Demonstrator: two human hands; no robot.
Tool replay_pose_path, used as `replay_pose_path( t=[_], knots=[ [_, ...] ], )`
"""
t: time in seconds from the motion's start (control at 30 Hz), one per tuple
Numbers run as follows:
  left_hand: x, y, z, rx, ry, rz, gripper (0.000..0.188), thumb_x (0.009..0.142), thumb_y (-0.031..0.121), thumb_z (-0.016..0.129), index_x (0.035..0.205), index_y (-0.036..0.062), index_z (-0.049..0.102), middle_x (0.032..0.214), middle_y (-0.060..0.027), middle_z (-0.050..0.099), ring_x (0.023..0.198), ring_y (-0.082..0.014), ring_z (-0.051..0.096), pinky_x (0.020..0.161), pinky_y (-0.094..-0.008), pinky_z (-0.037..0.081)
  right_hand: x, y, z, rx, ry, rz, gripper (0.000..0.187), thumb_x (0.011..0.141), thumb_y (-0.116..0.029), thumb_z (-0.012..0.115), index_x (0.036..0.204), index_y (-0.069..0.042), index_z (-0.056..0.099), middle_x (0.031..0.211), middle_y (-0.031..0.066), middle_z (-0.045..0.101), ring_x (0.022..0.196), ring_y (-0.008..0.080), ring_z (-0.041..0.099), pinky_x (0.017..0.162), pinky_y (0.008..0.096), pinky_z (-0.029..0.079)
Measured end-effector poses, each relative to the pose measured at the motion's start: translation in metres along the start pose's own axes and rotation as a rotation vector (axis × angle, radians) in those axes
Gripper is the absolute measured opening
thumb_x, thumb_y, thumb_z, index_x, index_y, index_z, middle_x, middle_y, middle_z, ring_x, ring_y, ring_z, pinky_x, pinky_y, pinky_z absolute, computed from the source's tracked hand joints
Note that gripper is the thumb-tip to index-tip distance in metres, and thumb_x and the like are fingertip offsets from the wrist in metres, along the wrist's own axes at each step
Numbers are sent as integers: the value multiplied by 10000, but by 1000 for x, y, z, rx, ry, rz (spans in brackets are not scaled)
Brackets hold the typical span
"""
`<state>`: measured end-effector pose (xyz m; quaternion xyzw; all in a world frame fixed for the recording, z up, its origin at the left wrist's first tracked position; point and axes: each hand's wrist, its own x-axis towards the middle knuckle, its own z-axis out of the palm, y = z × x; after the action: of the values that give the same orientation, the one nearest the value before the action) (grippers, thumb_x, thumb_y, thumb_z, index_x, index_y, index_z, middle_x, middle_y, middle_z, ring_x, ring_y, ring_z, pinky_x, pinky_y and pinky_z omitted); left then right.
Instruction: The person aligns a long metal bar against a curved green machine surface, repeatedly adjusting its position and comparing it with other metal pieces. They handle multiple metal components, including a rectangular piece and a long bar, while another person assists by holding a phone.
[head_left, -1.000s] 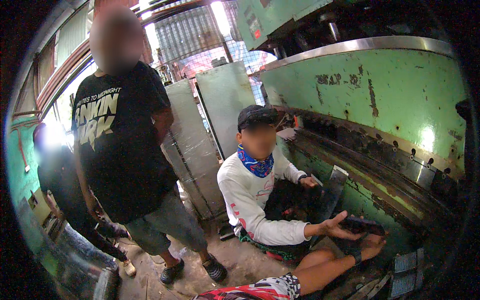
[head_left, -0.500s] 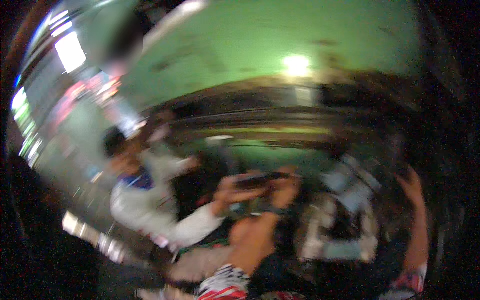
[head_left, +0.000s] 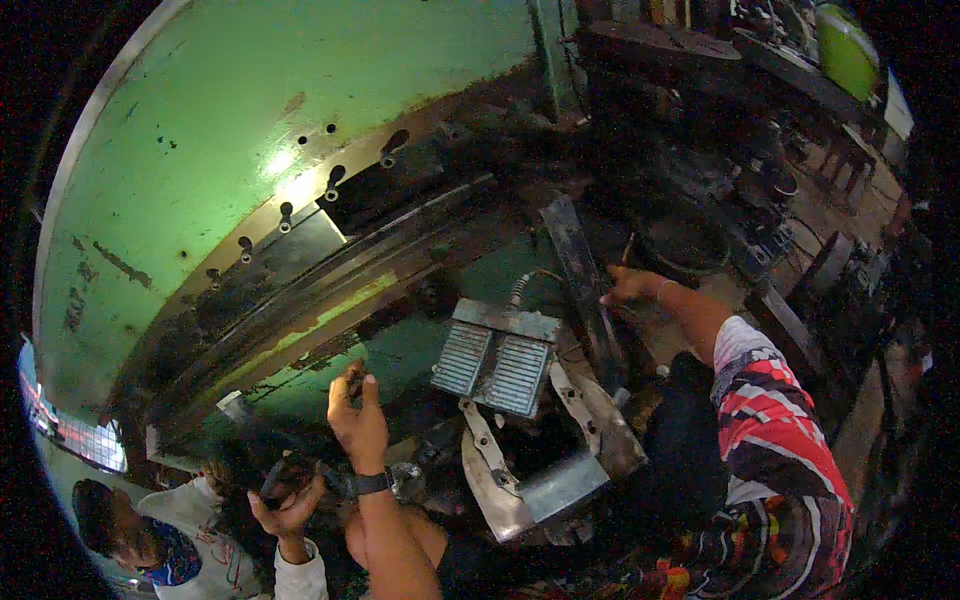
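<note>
My left hand, with a dark watch at the wrist, is raised in front of the green machine. Its fingers are curled up close to the thumb; whether something small is between them I cannot make out. Reaching forward on the right, my right hand has its fingers stretched apart beside a long dark metal bar. Between my arms stands a foot pedal unit with two ribbed grey pedals and a spring-like cable, above a worn metal frame. A co-worker's hand holds a dark object near my left wrist.
A large green press-like machine fills the upper left, with bolts along its lower edge and a pale metal sheet beneath. The co-worker sits low at the left. Metal scraps and a green container lie toward the right.
The view has swung to the right and sharpened. My left hand has parted from the co-worker's hand and the dark object between them. My right hand now reaches beside the long bar.
</note>
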<state>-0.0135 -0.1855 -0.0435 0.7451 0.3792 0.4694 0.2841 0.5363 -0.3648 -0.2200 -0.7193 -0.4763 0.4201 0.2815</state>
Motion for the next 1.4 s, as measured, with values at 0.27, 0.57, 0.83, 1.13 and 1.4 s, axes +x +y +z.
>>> replay_pose_path(
  t=[0.27, 0.57, 0.83, 1.13, 1.4],
  knots=[
    [0, 7, 8, -96, -2, -60, 208, 941, 113, 687, 1099, -21, 670, 1010, -80, 668, 970, -153, 627, 854, -301, 503, 0, 22, 14, 55, 141, -189, 349, 1008, -253, 649, 1241, 4, 602, 1095, 54, 676, 1063, 163, 581, 961, 350, 467],
    [-2, 12, 20, -7, 29, 70, 275, 921, 98, 679, 1169, -21, 683, 1018, -110, 707, 940, -204, 670, 887, -331, 524, -34, -98, -31, -289, 816, -328, 376, 1067, -287, 523, 1332, -23, 557, 1151, 178, 693, 1076, 290, 659, 967, 381, 486],
    [19, 54, 64, -597, -183, -89, 564, 922, 160, 752, 1402, 0, 503, 1178, -143, 695, 1086, -177, 643, 928, -324, 524, -84, -289, -1, -716, 834, -764, 350, 1015, -300, 570, 1280, -83, 640, 1131, 182, 707, 1030, 369, 682, 871, 437, 547],
    [32, 62, 125, -1199, -389, -37, 322, 963, 235, 719, 1195, 67, 572, 1123, -43, 603, 1054, -206, 611, 981, -425, 544, -61, -403, 65, -940, 651, -831, 318, 982, -329, 607, 1199, -118, 705, 1016, 166, 734, 879, 373, 705, 737, 466, 563],
    [43, 70, 106, -1614, -327, -382, 262, 1033, 251, 612, 1242, 96, 582, 1201, -55, 631, 1117, -225, 617, 986, -455, 537, -54, -435, 84, -968, 841, -1089, 356, 966, -303, 650, 1256, -99, 682, 970, 165, 724, 834, 390, 680, 758, 459, 546]
  ],
)
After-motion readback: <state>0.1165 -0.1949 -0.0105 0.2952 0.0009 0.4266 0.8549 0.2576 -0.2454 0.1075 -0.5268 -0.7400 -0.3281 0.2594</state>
